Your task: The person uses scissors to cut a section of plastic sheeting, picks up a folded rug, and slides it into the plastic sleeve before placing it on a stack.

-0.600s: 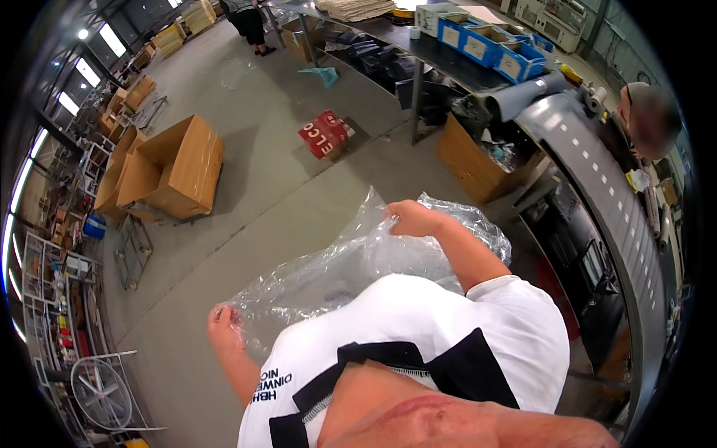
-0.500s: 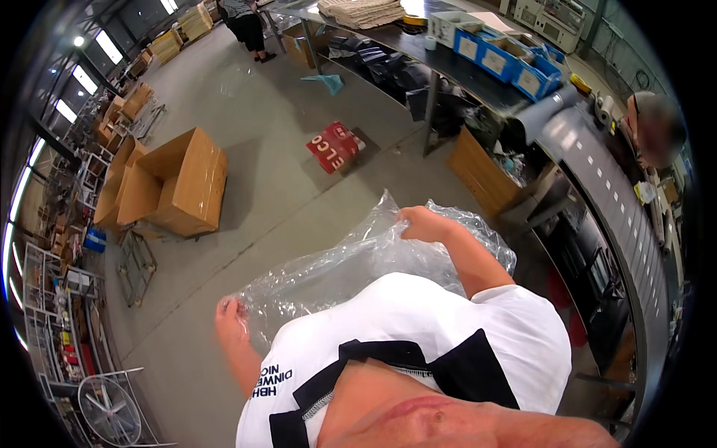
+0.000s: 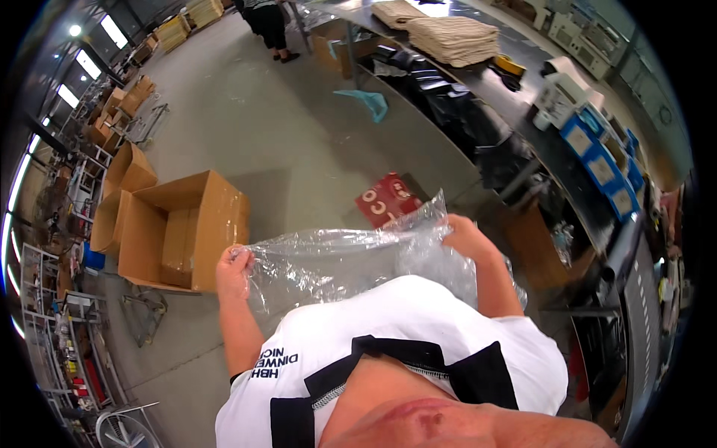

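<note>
A large clear plastic bag (image 3: 328,257) stretches between my two hands in front of my chest. My left hand (image 3: 235,270) is closed on its left edge, fingers pinched together. At the other end my right hand (image 3: 464,237) grips the bag near its upper right corner. A point of film sticks up beside the right hand, and crumpled film hangs below that wrist. To the left of the bag stands an open cardboard box (image 3: 183,231), its inside partly visible and its top flaps folded out.
A red printed sheet (image 3: 388,200) lies on the floor beyond the bag. Blue film (image 3: 366,103) lies farther off. On the right, a long workbench (image 3: 523,89) carries stacked beige sheets (image 3: 453,41) and blue bins (image 3: 601,164). Another person (image 3: 267,30) stands at the far end.
My left hand has risen, and the bag now spans more level between my hands. The cardboard box appears closer as my view has turned and moved forward. Both hands keep their hold.
</note>
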`<state>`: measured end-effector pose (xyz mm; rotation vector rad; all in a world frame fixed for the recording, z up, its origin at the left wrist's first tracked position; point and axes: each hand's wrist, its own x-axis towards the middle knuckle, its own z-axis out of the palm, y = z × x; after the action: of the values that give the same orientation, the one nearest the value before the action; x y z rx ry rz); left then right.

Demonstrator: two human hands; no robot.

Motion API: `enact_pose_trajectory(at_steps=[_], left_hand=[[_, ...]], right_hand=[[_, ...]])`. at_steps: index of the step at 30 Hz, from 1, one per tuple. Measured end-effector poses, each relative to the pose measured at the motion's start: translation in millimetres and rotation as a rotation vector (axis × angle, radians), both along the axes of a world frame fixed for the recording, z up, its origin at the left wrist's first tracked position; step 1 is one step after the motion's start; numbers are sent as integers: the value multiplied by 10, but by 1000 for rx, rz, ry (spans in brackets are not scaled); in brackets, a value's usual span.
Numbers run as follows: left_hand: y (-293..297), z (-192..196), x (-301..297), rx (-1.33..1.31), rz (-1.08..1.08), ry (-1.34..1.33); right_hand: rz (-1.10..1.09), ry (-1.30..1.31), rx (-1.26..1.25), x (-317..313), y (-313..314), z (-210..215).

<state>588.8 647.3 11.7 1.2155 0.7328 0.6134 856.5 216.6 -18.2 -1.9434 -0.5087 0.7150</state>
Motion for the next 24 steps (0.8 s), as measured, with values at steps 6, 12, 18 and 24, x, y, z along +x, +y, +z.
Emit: enact_pose_trajectory(at_steps=[6,12,18,24], left_hand=[[1711,436,1011,-36,71,-17],[3540,157,2340,90,-315,270],[5674,68,4641,-99,-283,5],[7139,156,6975,-68,-248,-144]], right_hand=[[144,-102,-80,1663,2246,466],[166,-233,-70,3476,4027,520],[113,-243,-103,5043,5444,597],[94,-206,-76,6407,6408,665]])
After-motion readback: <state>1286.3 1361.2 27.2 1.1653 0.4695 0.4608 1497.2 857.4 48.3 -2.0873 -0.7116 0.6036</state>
